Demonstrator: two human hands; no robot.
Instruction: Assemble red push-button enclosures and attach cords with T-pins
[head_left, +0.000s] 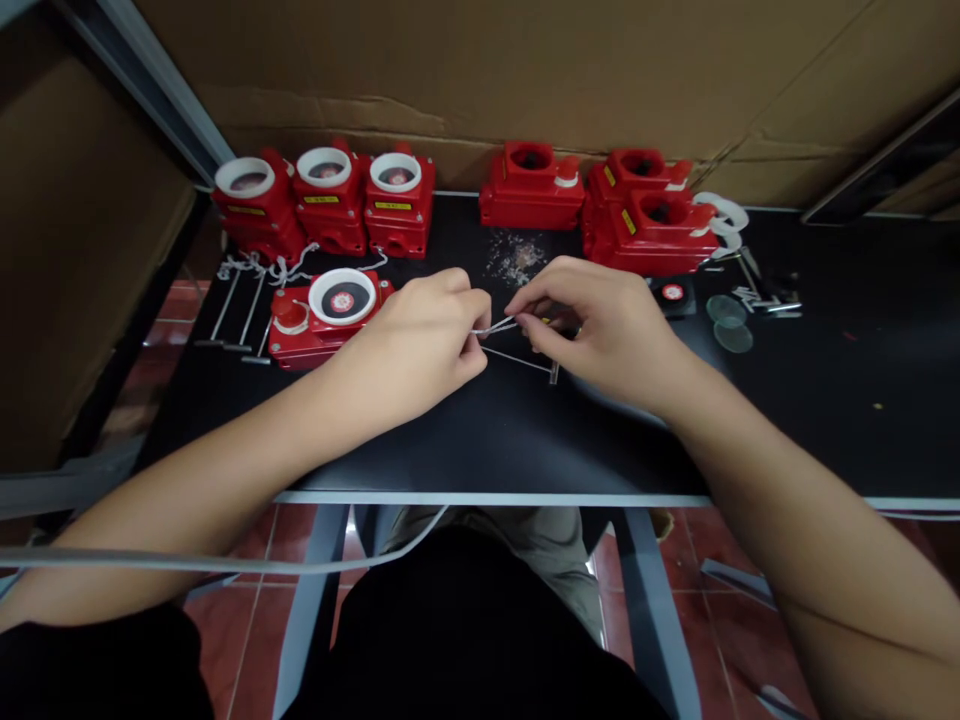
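My left hand [427, 335] is closed, its fingers curled round one end of a white string [496, 326]. A thin metal T-shaped rod [517, 358] sticks out from the same hand, its crossbar to the right under my right hand. Thumb and forefinger of my right hand [592, 315] pinch the string's other end, so it runs short between both hands. Just left of my left hand lies a red box [307, 345] with a white ring [343, 273] round a dark disc. What sits inside my left fist is partly hidden.
Several red boxes with white rings [322, 167] stand at the back left, and ringless red boxes [532, 190] at the back right. T-shaped rods [225, 308] lie at left. White crumbs [517, 258], clear discs [731, 325] and white rings [726, 215] are on the black table [480, 440].
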